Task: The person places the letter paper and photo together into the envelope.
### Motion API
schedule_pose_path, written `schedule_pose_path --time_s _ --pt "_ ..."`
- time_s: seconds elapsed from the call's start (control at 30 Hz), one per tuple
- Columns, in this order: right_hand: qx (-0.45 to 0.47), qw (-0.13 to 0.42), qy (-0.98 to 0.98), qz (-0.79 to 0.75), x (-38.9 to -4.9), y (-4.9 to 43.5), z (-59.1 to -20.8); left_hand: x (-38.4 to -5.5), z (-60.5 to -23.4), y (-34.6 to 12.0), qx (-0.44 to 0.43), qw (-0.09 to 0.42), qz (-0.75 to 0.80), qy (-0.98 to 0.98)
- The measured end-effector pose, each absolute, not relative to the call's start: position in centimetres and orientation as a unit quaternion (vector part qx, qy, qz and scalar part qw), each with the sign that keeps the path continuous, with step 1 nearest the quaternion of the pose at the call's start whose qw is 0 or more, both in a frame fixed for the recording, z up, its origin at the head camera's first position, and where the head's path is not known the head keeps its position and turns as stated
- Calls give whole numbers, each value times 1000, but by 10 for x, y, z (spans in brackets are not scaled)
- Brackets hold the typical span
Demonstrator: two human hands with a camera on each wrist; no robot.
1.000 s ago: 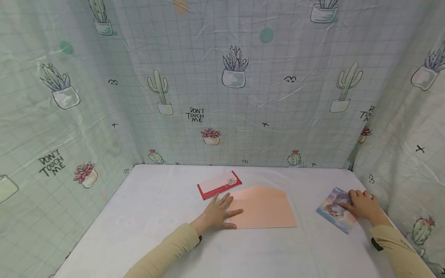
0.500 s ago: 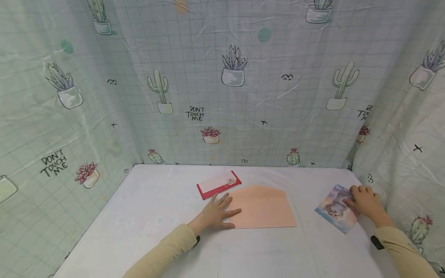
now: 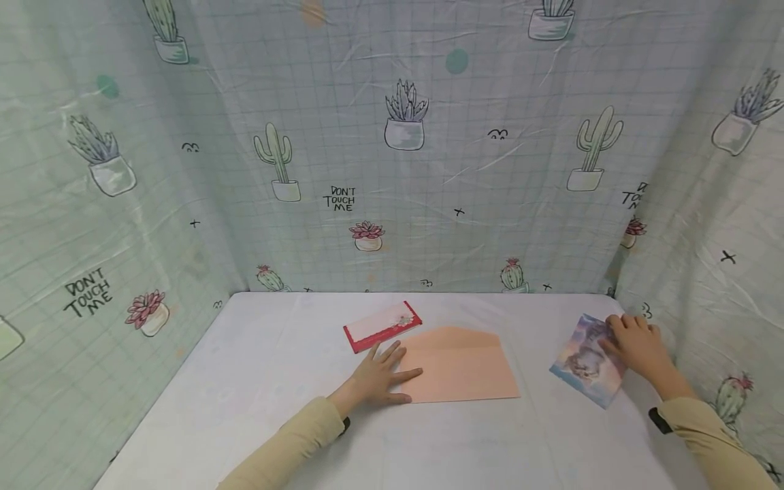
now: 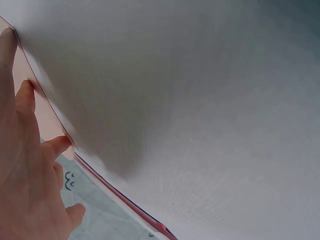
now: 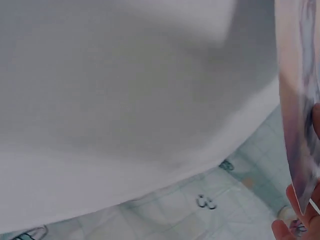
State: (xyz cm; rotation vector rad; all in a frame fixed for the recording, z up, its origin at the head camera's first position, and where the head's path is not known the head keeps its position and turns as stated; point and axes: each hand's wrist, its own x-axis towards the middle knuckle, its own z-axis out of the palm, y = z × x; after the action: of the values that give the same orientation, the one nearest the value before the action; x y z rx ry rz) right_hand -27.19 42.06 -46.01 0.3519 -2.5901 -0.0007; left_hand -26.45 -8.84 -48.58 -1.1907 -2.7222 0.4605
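A peach paper envelope (image 3: pixel 465 367) lies on the table with its flap at the far side. My left hand (image 3: pixel 375 378) rests on its left end, fingers spread; in the left wrist view its fingertips (image 4: pixel 61 142) touch the envelope near its edge. Over to the right, my right hand (image 3: pixel 642 346) pinches a pastel picture card (image 3: pixel 584 367) by its right edge, thumb on the printed face. The right wrist view shows the card (image 5: pixel 295 85) raised off the table and slightly bowed, with only part of the hand in sight.
Just behind the left hand lies a red-bordered, pale pink card (image 3: pixel 381 325) with a flower print. The white table (image 3: pixel 294 354) is bounded by a cactus-print curtain (image 3: pixel 429 177) at the back and both sides.
My right hand has lifted the picture card and shifted it a little toward the back and left, turning it slightly. My left hand stays on the envelope. The head view has shifted slightly.
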Motion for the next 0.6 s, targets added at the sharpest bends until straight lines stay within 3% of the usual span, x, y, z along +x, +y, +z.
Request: schedule_pose_path --time_s 0.23,0.6 --pt "200 380 -903 -18 -280 403 -447 -266 -487 -87 -385 57 152 -909" --pt "214 370 -904 -15 -285 379 -427 -266 -485 -85 -387 57 142 -909"
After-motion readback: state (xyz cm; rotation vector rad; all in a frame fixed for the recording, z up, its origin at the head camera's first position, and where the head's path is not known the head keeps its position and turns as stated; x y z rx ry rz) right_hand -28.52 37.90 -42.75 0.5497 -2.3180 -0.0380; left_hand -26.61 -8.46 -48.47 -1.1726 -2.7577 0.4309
